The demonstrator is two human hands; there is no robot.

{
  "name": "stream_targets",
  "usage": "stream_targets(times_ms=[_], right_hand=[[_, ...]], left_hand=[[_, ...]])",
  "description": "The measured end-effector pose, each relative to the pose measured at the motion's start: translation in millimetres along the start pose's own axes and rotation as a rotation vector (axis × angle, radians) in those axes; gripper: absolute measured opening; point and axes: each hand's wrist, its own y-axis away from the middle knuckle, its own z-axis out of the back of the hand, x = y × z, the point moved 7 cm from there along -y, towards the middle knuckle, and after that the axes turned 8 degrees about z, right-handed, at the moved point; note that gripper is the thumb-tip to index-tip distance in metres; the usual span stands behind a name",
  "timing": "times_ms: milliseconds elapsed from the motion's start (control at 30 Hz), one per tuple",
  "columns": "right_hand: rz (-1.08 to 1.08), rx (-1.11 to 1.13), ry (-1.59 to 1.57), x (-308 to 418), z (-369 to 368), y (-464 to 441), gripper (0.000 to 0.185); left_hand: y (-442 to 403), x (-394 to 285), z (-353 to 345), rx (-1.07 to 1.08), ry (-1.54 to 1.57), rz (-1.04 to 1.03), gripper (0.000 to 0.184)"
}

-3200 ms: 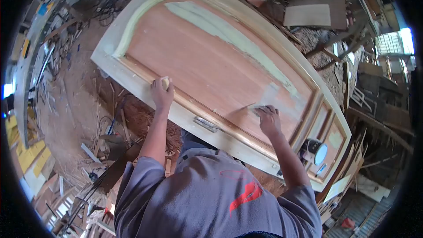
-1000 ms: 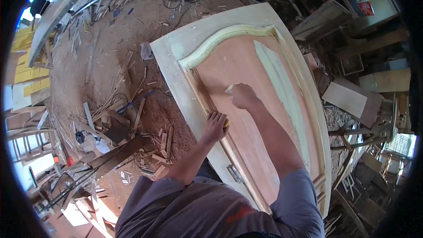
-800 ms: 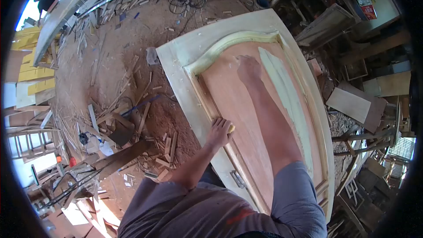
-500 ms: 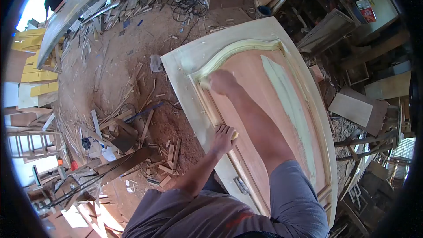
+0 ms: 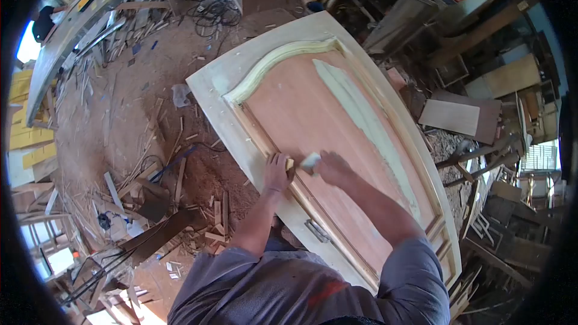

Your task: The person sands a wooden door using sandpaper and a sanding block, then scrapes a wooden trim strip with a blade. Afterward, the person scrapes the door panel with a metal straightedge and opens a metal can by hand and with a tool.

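Note:
A wooden door (image 5: 265,144) with a pinkish recessed panel lies in front of me. A pale green strip of filler (image 5: 361,120) runs along the panel's far side. My left hand (image 5: 277,172) rests on the door's near moulding, its fingers wrapped round a small yellowish block (image 5: 289,164). Over the panel, just right of it, my right hand (image 5: 335,168) is closed on a pale, flat piece (image 5: 310,161), slightly blurred. A metal lock plate (image 5: 317,230) is set in the near edge of the door.
Wood scraps (image 5: 220,216) litter the dirt floor on the left. Beyond them, a person (image 5: 42,24) is by a long bench (image 5: 78,27). Tangled cables (image 5: 214,15) lie at the back. Boards (image 5: 450,117) and timber are piled on the right.
My right hand has come back from the panel's curved top moulding to beside my left hand. My left hand still holds the block at the near moulding. The camera view has shifted.

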Motion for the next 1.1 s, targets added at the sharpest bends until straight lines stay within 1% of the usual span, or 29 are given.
stream_targets(times_ms=[67, 100, 133, 167, 200, 233, 300, 333, 367, 400, 433, 500, 567, 600, 633, 667, 700, 733, 767, 800, 833, 867, 933, 1000, 1033, 1067, 1100], right_hand=[[0.238, 0.085, 0.289, -37.1, -47.3, 59.2, 0.027], [0.218, 0.111, 0.319, -60.9, -73.2, 96.1, 0.025], [0.189, 0.132, 0.346, -80.1, -93.6, 135.2, 0.023], [0.117, 0.189, 0.347, -92.4, -104.4, 175.4, 0.022], [0.035, 0.242, 0.337, -104.4, -114.7, 217.1, 0.021], [0.033, 0.242, 0.308, -118.8, -127.0, 258.7, 0.019], [0.016, 0.226, 0.242, -146.4, -156.9, 336.6, 0.017], [-0.069, 0.247, 0.334, -155.4, -166.9, 365.5, 0.016], [-0.155, 0.277, 0.419, -168.3, -176.1, 392.9, 0.015], [-0.240, 0.321, 0.497, -178.8, -184.1, 421.9, 0.015], [-0.305, 0.167, 0.465, -185.5, -182.8, 445.9, 0.017], [-0.496, -0.199, 0.211, -188.7, -171.8, 497.2, 0.021], [-0.616, -0.461, 0.051, -190.6, -189.2, 536.5, 0.026], [-0.645, -0.605, -0.057, -199.8, -216.3, 551.3, 0.026], [-0.719, -0.747, -0.197, -181.1, -212.2, 577.1, 0.023], [-0.748, -0.823, -0.294, -177.0, -226.8, 595.9, 0.021], [-0.775, -0.898, -0.392, -171.8, -251.2, 611.3, 0.021], [-0.752, -1.051, -0.563, -168.7, -272.1, 628.1, 0.021], [-0.802, -1.104, -0.783, -174.9, -307.3, 640.7, 0.024], [-0.814, -1.130, -0.791, -170.4, -319.2, 661.7, 0.023], [-0.823, -1.154, -0.802, -166.5, -333.2, 681.0, 0.023], [-0.790, -1.234, -0.953, -167.4, -352.4, 698.0, 0.023], [-0.706, -1.388, -1.253, -174.9, -398.8, 726.8, 0.024], [-0.695, -1.565, -1.482, -176.0, -429.2, 763.0, 0.025], [-0.688, -1.645, -1.596, -173.6, -436.7, 781.5, 0.025], [-0.689, -1.699, -1.692, -170.8, -440.8, 799.3, 0.027], [-0.682, -1.727, -1.684, -176.4, -456.5, 810.9, 0.027]], left_hand=[[-0.6, -1.8, 1.9, -0.019, -0.038, -0.022, 0.038], [0.0, -3.9, 1.4, -0.019, -0.051, -0.039, 0.039], [0.7, -3.4, 0.0, -0.003, -0.067, -0.010, 0.041], [0.3, -3.1, -2.2, 0.016, -0.080, 0.009, 0.042], [2.8, -3.5, -2.8, -0.012, -0.108, 0.018, 0.044], [7.4, -2.9, -5.4, -0.034, -0.131, 0.020, 0.046], [6.4, -6.8, -1.1, 0.066, -0.091, 0.118, 0.047], [11.8, 13.9, -15.0, -0.048, -0.107, 0.027, 0.046], [13.1, 16.1, -17.7, -0.023, -0.107, 0.021, 0.043], [14.1, 6.3, -12.4, -0.069, -0.115, -0.047, 0.040], [14.0, 1.2, -8.6, -0.120, -0.120, -0.112, 0.037], [11.2, 26.3, -25.9, -0.127, 0.028, -0.135, 0.031], [11.1, -1.9, -18.3, -0.004, -0.035, -0.104, 0.029], [17.5, -22.0, -13.3, 0.055, -0.017, -0.067, 0.033], [29.2, -41.2, -10.0, 0.110, -0.004, -0.030, 0.036], [42.6, -61.3, -14.2, 0.161, 0.010, 0.009, 0.040], [60.7, -87.3, -19.2, 0.177, 0.016, -0.027, 0.038], [85.5, -115.4, -23.5, 0.194, 0.019, -0.062, 0.036], [113.3, -141.8, -27.0, 0.215, 0.018, -0.093, 0.033], [144.4, -158.1, -39.0, 0.315, 0.064, 0.018, 0.034], [180.7, -181.3, -48.6, 0.367, 0.101, 0.015, 0.035], [218.0, -203.5, -59.7, 0.417, 0.137, 0.013, 0.036], [298.9, -233.6, -95.9, 0.683, 0.219, 0.196, 0.038], [379.2, -288.3, -115.3, 0.825, 0.053, -0.006, 0.044], [415.3, -298.8, -137.2, 0.919, -0.046, -0.184, 0.050], [450.1, -326.6, -149.8, 1.007, -0.142, -0.361, 0.057], [479.1, -343.6, -160.5, 1.095, -0.229, -0.357, 0.061]])
